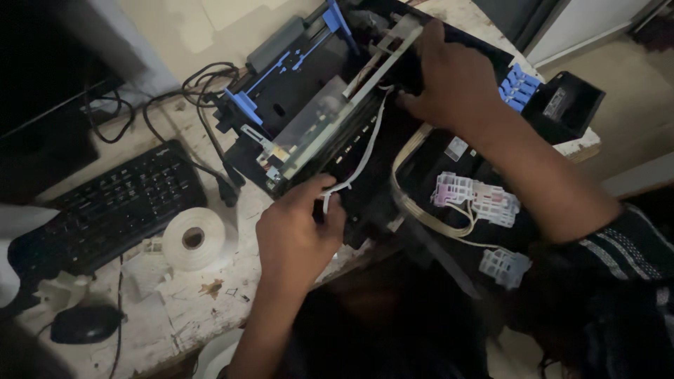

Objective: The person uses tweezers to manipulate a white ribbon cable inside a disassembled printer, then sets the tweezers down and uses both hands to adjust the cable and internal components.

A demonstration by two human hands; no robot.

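A view from above shows a person's two bare hands working inside an opened black printer (330,133) that sits tilted on a worn, pale bench (203,295). The left hand (295,231) is at the printer's near edge, its fingers (319,193) pinched on a thin white flat cable (365,151) that runs up across the mechanism. The right hand (453,81) reaches in from the far side, fingers curled and pressing on the inner frame near a metal rail (372,63); whether they grip anything cannot be told. Blue plastic clips (519,85) sit beside the right wrist. To the left on the bench lie a black keyboard (112,207), a roll of white tape (193,238) and a black mouse (84,324).
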